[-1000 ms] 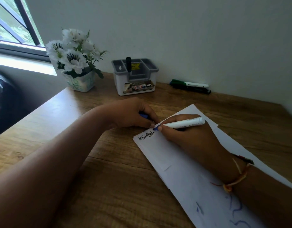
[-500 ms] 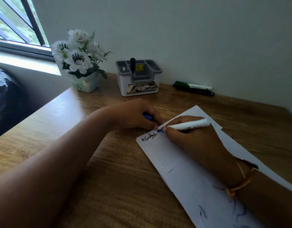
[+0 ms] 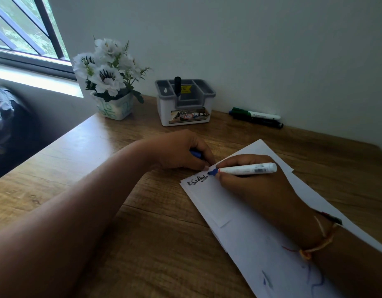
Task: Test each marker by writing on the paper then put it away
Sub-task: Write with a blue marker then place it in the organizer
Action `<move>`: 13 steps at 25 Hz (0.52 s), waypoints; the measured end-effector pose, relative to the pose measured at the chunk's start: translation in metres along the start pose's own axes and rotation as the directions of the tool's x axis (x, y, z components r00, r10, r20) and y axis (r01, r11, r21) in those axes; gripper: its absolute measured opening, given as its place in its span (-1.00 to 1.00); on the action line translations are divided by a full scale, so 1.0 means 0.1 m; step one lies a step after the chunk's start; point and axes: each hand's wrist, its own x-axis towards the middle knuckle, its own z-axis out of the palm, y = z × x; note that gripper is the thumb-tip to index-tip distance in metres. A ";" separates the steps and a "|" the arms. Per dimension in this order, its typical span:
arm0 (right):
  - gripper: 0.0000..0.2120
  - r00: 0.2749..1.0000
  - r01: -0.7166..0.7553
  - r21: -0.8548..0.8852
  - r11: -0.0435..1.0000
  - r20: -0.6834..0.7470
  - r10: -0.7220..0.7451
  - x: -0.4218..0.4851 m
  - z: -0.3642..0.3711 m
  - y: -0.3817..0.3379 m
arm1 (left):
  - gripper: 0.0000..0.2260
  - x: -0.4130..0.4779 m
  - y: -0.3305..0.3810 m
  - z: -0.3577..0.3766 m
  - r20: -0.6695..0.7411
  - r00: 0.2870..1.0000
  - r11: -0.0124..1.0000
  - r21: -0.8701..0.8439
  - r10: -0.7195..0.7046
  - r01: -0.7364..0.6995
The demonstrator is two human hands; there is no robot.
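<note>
On paper (image 3: 209, 203), marker (image 3: 246, 169) crosswise, tip left

Both forearms are bare, with no sleeves showing. The right wrist wears a thin thread bracelet (image 3: 321, 239) of orange, cream and red strands, knotted underneath.

White flowers (image 3: 108, 69) in a pot by the window (image 3: 24, 35), wooden desk (image 3: 142, 244) below

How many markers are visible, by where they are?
In right hand, writing on the paper: 1 marker
Standing in the organizer: 1 black marker
Lying by the wall: 2 visible, green-capped marker and dark marker; possibly more behind
Total: 4
Blue cap in left hand not counted.
</note>
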 end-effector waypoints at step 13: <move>-0.70 0.995 -0.004 0.034 0.999 -0.100 0.007 -0.03 0.00 -0.02 | -0.80 0.01 0.00 0.00 0.005 1.000 1.000 -0.007 -0.007 0.007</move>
